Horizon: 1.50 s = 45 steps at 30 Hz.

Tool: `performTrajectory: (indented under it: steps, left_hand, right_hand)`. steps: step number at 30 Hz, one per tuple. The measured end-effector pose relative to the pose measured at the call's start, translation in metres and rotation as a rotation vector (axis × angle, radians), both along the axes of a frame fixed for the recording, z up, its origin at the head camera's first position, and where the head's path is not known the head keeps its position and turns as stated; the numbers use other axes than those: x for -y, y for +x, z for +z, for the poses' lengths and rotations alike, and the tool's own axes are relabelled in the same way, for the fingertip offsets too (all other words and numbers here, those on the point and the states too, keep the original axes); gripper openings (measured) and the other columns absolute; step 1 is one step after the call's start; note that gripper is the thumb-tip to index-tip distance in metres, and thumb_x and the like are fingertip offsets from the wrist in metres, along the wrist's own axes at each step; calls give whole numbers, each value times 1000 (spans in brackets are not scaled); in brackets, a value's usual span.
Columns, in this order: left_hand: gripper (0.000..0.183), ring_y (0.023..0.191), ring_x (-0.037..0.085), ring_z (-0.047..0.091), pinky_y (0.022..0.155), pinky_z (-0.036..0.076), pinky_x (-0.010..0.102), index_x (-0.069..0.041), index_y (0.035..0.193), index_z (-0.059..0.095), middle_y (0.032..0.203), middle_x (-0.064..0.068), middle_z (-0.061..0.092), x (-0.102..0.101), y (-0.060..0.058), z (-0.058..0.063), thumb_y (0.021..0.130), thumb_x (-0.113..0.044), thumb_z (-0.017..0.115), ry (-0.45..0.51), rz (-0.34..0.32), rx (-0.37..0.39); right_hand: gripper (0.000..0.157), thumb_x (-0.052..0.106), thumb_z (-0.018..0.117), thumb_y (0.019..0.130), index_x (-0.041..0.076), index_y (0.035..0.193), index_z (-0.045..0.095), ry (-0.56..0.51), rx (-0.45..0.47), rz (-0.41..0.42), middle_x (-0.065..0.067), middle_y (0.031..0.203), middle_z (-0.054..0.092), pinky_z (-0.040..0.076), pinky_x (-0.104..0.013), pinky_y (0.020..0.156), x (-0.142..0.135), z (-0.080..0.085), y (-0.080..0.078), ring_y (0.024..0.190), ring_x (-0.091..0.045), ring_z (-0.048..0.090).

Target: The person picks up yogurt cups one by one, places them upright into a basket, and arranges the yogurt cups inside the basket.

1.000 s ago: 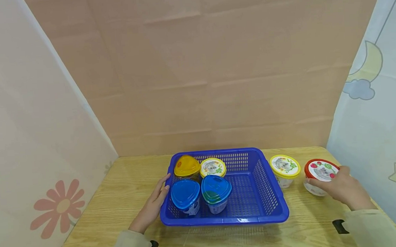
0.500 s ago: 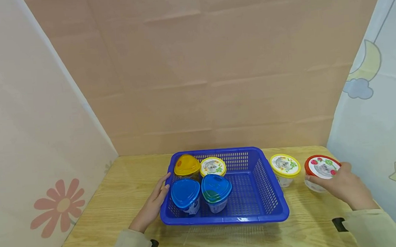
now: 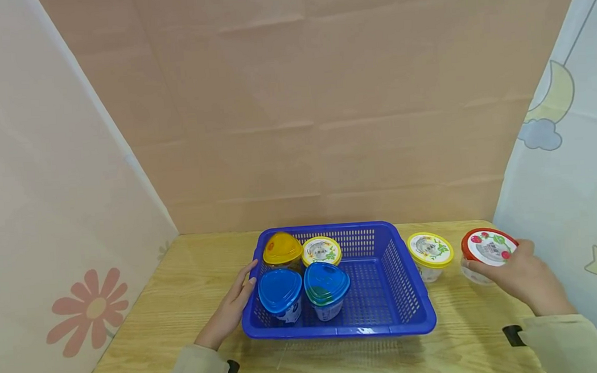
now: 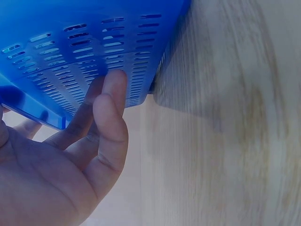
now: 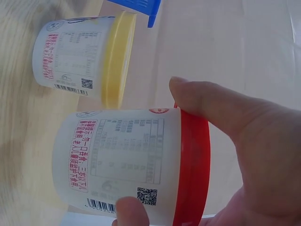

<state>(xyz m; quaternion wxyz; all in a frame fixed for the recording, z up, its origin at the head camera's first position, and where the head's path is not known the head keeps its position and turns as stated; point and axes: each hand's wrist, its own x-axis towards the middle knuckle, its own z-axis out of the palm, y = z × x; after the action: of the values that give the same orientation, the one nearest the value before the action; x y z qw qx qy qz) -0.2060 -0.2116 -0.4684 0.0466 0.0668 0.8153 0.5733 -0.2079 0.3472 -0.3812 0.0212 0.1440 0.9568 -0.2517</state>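
My right hand (image 3: 527, 278) grips a white plastic tub with a red lid (image 5: 190, 169). The thumb lies at the lid's edge, and a fingertip (image 5: 131, 212) presses the printed side by the barcode. Just left of it stands a yellow-lidded tub (image 3: 429, 252), apart from the red-lidded one. My left hand (image 3: 229, 310) holds the left rim of a blue plastic basket (image 3: 340, 333); in the left wrist view its fingers curve under the rim against the slotted wall. Inside the basket's left half sit an orange-lidded tub (image 3: 282, 248), another yellow-lidded tub (image 3: 322, 250) and two blue-lidded tubs (image 3: 280, 290).
The basket stands on a wooden table (image 3: 181, 285), its right half showing bare slotted floor. A brown paper backdrop (image 3: 300, 123) rises behind the table. Patterned pale sheets (image 3: 73, 194) flank both sides, the right one close to my right hand.
My right hand has shifted the red-lidded tub slightly away from me and to the right, and its lid has turned a little. My left hand and the basket stay put.
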Motion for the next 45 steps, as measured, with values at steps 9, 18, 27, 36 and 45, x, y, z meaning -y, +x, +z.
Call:
performTrajectory:
  steps: [9, 18, 27, 36, 45]
  left_hand:
    - [50, 143, 46, 35, 107, 37, 66, -40, 155, 27, 164, 11, 25, 0, -1, -2, 107, -48, 35, -3, -4, -1]
    - [50, 144, 45, 33, 108, 36, 65, -39, 156, 27, 165, 10, 21, -1, -1, -2, 108, -47, 35, 14, -17, -6]
    - [49, 141, 46, 38, 105, 41, 63, -39, 156, 27, 164, 11, 24, -1, -1, -3, 108, -47, 35, 14, -4, -2]
    - [48, 140, 45, 39, 107, 39, 64, -39, 156, 27, 162, 12, 28, -1, -1, -2, 108, -46, 34, 12, -3, -9]
    - [47, 141, 45, 38, 108, 36, 66, -40, 155, 27, 163, 11, 26, -1, -1, -1, 108, -46, 33, -8, -1, -16]
  right_hand:
    - [130, 72, 66, 80, -25, 138, 1, 9, -20, -14, -45, 105, 48, 47, -43, 58, 5, 8, 3, 84, -48, 57]
    - [132, 72, 66, 80, -24, 141, 0, 12, -63, 11, -47, 113, 47, 48, -46, 60, 13, 16, 6, 89, -51, 56]
    - [130, 72, 66, 80, -21, 144, 2, 2, -98, 34, -47, 115, 46, 48, -46, 62, 23, 21, 9, 91, -52, 56]
    - [128, 71, 67, 80, -18, 145, 3, -9, -114, 52, -46, 117, 47, 48, -47, 64, 29, 27, 10, 94, -53, 54]
    - [128, 72, 68, 79, -19, 144, 6, -8, -127, 87, -44, 118, 47, 49, -48, 65, 40, 31, 9, 96, -53, 53]
